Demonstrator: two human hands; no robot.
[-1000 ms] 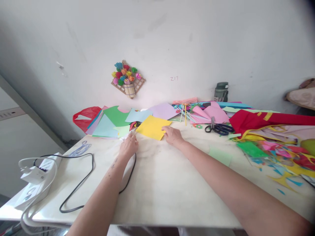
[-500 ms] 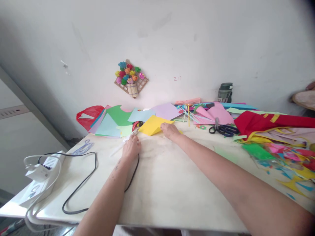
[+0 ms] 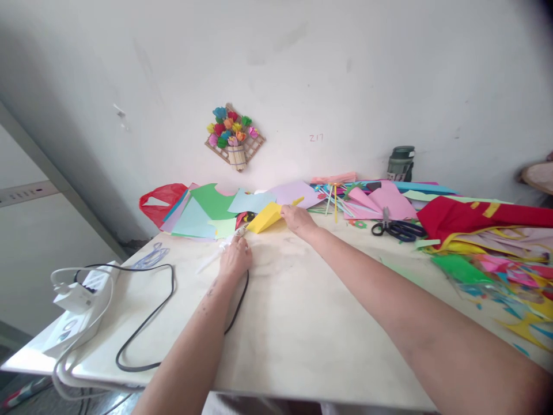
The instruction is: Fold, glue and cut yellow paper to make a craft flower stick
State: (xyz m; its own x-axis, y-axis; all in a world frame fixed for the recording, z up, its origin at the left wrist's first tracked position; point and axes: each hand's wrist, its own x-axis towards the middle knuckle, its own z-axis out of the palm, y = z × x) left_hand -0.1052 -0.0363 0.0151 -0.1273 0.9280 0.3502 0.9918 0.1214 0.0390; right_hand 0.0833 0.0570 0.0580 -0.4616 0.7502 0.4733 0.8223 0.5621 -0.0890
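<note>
My left hand (image 3: 235, 257) is closed around a white hot glue gun (image 3: 226, 243) lying low over the table. Its metal tip points away toward the yellow paper, a pale glue stick (image 3: 207, 263) juts out behind, and a black cord (image 3: 240, 305) trails from under my wrist. Pinched between the fingers of my right hand (image 3: 298, 221) is a folded sheet of yellow paper (image 3: 265, 218), tilted up off the table. Its left corner is close to the glue gun's tip; whether they touch I cannot tell.
Coloured paper sheets (image 3: 209, 202) and a red plastic bag (image 3: 162, 202) line the wall side. Scissors (image 3: 400, 229), red cloth (image 3: 458, 218) and paper scraps (image 3: 510, 276) lie on the right. A power strip (image 3: 82, 311) sits left, and a dark bottle (image 3: 401, 164) stands at the back.
My right hand has lifted and tilted the yellow paper, so it shows narrower and its right part now stands up. My left hand stays on the glue gun. The whole view has shifted slightly.
</note>
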